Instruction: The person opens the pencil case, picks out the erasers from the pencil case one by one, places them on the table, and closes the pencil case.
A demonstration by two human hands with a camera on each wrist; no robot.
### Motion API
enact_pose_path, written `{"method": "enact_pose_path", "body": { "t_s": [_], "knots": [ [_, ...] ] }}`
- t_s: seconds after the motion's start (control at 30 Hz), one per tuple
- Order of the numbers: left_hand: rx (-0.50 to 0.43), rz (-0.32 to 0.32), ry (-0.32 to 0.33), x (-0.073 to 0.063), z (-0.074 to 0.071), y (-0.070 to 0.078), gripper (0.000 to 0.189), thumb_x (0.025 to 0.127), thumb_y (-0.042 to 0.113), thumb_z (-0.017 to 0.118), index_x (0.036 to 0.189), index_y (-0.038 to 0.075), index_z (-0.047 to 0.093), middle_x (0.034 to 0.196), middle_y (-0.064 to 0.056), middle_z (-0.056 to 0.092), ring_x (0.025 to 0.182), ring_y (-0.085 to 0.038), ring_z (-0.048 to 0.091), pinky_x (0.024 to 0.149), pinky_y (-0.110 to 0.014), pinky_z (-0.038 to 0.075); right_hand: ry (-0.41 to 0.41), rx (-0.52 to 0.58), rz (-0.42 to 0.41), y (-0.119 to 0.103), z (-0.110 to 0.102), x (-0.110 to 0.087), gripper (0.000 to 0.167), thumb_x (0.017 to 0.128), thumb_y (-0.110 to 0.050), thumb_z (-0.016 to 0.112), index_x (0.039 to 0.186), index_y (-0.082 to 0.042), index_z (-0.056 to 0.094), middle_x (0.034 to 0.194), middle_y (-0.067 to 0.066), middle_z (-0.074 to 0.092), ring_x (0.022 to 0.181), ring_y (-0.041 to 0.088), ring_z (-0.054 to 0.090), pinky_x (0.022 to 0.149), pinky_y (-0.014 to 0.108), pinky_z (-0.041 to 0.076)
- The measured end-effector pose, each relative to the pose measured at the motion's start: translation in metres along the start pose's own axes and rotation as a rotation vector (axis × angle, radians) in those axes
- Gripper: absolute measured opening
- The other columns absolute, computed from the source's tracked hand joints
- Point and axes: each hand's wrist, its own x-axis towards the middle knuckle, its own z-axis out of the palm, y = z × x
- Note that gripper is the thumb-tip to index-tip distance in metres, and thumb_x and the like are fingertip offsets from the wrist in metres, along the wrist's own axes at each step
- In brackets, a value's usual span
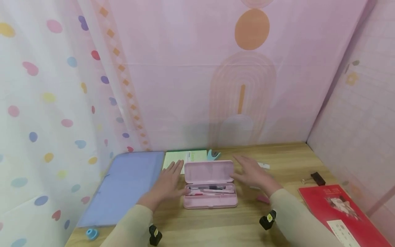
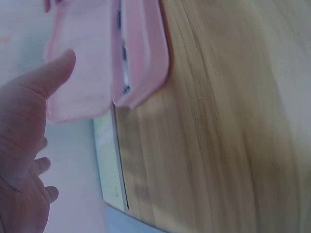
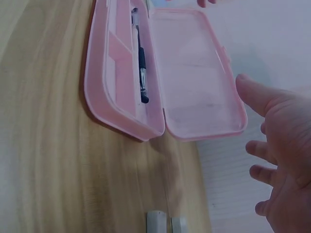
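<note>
A pink pencil case (image 1: 210,202) lies on the table with its lid (image 1: 209,171) raised and tilted back. Inside its tray are several pens (image 1: 213,187), one with a black grip and one with red on it. My left hand (image 1: 166,183) hovers at the case's left side, fingers extended and holding nothing. On the other side my right hand (image 1: 254,173) is held with fingers spread, likewise holding nothing. In the right wrist view the right thumb (image 3: 252,92) is close to the lid's edge; whether it touches, I cannot tell.
A blue folder (image 1: 129,185) lies at left, near a small blue round object (image 1: 92,234). Behind the case are a green-edged notepad (image 1: 197,156) and a light blue stapler-like object (image 1: 213,155). A black binder clip (image 1: 318,178) and red booklet (image 1: 327,195) are at right, a white item (image 1: 263,165) behind the right hand.
</note>
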Motion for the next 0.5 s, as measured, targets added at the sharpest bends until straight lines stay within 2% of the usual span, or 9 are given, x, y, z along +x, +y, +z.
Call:
{"method": "enact_pose_path", "body": {
  "t_s": [0.1,0.2,0.37,0.5],
  "knots": [
    [0.020,0.007,-0.056,0.003,-0.001,-0.001,0.107,0.077,0.058,0.071,0.152,0.002,0.019,0.157,-0.014,0.023,0.142,-0.039,0.021,0.109,-0.063,0.025,-0.049,-0.020,0.006,-0.004,-0.001,0.005,0.078,0.088,-0.042,0.067,0.151,-0.012,0.031,0.149,0.014,0.039,0.137,0.039,0.032,0.113,0.059,0.018],
    [0.032,0.023,-0.083,0.004,-0.003,-0.002,0.104,0.079,0.057,0.070,0.153,0.004,0.020,0.156,-0.012,0.026,0.142,-0.037,0.023,0.109,-0.063,0.025,-0.095,-0.033,0.018,-0.009,-0.002,0.008,0.074,0.089,-0.041,0.067,0.149,-0.013,0.035,0.149,0.012,0.040,0.137,0.036,0.033,0.114,0.059,0.014],
    [0.022,0.045,-0.064,0.002,-0.005,-0.002,0.098,0.081,0.053,0.069,0.152,0.005,0.023,0.155,-0.011,0.029,0.141,-0.035,0.026,0.109,-0.063,0.026,-0.097,-0.045,-0.011,-0.014,-0.003,0.006,0.068,0.088,-0.037,0.068,0.146,-0.013,0.041,0.147,0.010,0.044,0.136,0.032,0.036,0.114,0.058,0.017],
    [0.001,0.049,-0.038,-0.010,-0.006,-0.001,0.095,0.080,0.051,0.071,0.151,0.006,0.026,0.153,-0.011,0.034,0.140,-0.034,0.028,0.109,-0.064,0.023,-0.061,-0.086,-0.080,-0.016,0.001,-0.003,0.064,0.088,-0.034,0.070,0.144,-0.013,0.045,0.145,0.009,0.047,0.135,0.030,0.039,0.114,0.058,0.019]
  ]
}}
